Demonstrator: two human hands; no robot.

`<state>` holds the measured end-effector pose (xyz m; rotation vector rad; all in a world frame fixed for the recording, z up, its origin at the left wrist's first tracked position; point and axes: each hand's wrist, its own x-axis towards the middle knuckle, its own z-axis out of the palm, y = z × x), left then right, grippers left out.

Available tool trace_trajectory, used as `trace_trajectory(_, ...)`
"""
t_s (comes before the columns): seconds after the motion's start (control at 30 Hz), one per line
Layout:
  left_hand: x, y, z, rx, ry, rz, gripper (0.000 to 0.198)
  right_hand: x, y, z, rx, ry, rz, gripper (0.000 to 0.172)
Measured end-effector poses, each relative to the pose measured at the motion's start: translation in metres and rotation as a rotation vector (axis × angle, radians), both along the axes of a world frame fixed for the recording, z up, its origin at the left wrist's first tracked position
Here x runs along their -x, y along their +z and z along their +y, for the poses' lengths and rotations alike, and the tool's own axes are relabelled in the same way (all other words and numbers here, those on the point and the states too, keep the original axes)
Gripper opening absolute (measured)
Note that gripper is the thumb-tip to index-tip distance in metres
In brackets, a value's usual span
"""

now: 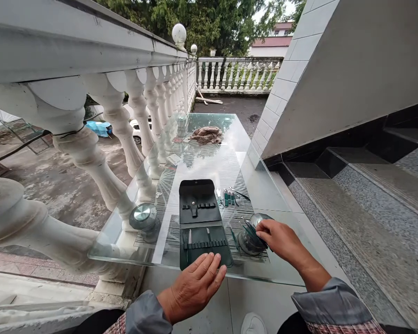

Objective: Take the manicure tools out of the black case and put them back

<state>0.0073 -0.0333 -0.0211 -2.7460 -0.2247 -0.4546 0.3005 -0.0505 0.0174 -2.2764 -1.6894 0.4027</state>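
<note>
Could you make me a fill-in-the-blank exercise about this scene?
The left hand is at the near edge of the dark case, which lies ____, not closed.
The right hand is at slim tools to the ____ of the case.
The table has a top of clear ____.
The crumpled brown bundle lies toward the table's ____ end.

Missing words: open; right; glass; far.

Your glass desk (254,185) bears an open black case (201,215); right of it lie small tools (229,198), beyond it a brown cloth (206,135).
</note>
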Motion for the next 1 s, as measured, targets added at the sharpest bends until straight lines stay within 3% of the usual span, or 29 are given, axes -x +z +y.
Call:
trace_trajectory(0.4,-0.004,-0.004,0.002,-0.010,-0.001,-0.005,0.043,0.010,0.007,-0.010,0.100,0.006,-0.217,0.014)
trace_trajectory(1.0,-0.003,-0.004,0.002,-0.002,0.011,0.021,0.043,0.021,0.001,-0.008,0.108,0.011,-0.467,0.018)
